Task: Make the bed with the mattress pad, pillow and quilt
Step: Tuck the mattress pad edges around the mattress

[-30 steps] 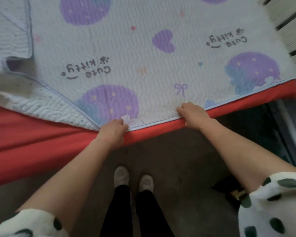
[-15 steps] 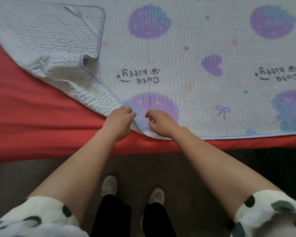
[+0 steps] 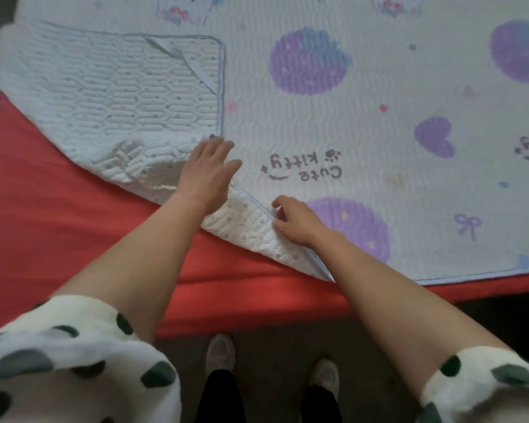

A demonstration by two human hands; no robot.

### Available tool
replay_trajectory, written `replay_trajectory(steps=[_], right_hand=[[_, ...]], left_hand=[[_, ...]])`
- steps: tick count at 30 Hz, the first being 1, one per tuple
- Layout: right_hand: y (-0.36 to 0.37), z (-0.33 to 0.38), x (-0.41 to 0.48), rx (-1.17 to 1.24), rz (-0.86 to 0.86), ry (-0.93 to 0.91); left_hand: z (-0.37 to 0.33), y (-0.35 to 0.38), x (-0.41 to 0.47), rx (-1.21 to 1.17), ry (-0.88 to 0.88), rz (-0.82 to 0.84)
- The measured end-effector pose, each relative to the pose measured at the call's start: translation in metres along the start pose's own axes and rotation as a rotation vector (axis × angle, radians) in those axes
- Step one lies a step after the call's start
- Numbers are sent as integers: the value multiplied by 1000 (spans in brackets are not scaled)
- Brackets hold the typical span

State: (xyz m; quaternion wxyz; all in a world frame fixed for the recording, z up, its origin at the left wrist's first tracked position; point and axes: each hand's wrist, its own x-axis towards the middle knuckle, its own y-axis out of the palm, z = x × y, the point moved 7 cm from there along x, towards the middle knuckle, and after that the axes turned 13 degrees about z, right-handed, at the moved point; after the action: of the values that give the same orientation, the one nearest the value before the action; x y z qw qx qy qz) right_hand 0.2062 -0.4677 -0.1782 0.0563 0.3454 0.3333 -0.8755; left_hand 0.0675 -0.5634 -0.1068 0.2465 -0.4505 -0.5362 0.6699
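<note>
While the person stands at the bedside, the mattress pad (image 3: pixel 364 123) (white, purple blobs, "Cute kitty" print) lies spread beyond both hands, print side up, on a red mattress (image 3: pixel 58 239). One corner is wrong: a folded flap (image 3: pixel 110 96) is doubled back onto the print, dotted underside up, just left of and beyond the left hand.

Left hand (image 3: pixel 206 175): wide and flat, fingers straight, lying on the flap where its edge meets the print. It holds nothing. Right hand (image 3: pixel 297 222): narrow, fingers curled, pinching the blue-trimmed edge of the fold, close to the right of the left wrist. Between the two hands a thin wedge of underside shows.

An elastic strap (image 3: pixel 180 61) crosses the flap's corner, well beyond the left fingertips. Bare red shows left of and under the left forearm. Spotted sleeves (image 3: pixel 58 361) and shoes (image 3: pixel 220 352) at the bottom. Pillow and quilt not in view.

My read is that this is the unfolding step, so the task is at an early stage.

What could go wrong:
- The pinch is small and near the fold's low end, so a pull from there may drag the whole pad toward the person rather than turn the flap over, skewing the edge that lies right of the right hand.
- The flat left hand pins the flap, and if it doesn't lift first, the fabric bunches under the palm.
- The strap could end up trapped beneath the pad (not hooked round the mattress corner), and the pad would then slide.
- The rumple left of the left hand may get pressed in as a crease.
</note>
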Motion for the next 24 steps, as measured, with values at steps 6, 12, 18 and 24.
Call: replay_trajectory(steps=[6,12,18,24], right_hand=[[9,24,13,70,28,29],[29,63,-1,43,253,-5],[74,92,-25,-51,555,21],[97,100,-39,-247,505,-7]], left_hand=[[26,-11,25,348,68,257],[58,-7,-28,328,13,450],[95,18,-107,275,-75,598],[100,57,-174,191,-129,667]])
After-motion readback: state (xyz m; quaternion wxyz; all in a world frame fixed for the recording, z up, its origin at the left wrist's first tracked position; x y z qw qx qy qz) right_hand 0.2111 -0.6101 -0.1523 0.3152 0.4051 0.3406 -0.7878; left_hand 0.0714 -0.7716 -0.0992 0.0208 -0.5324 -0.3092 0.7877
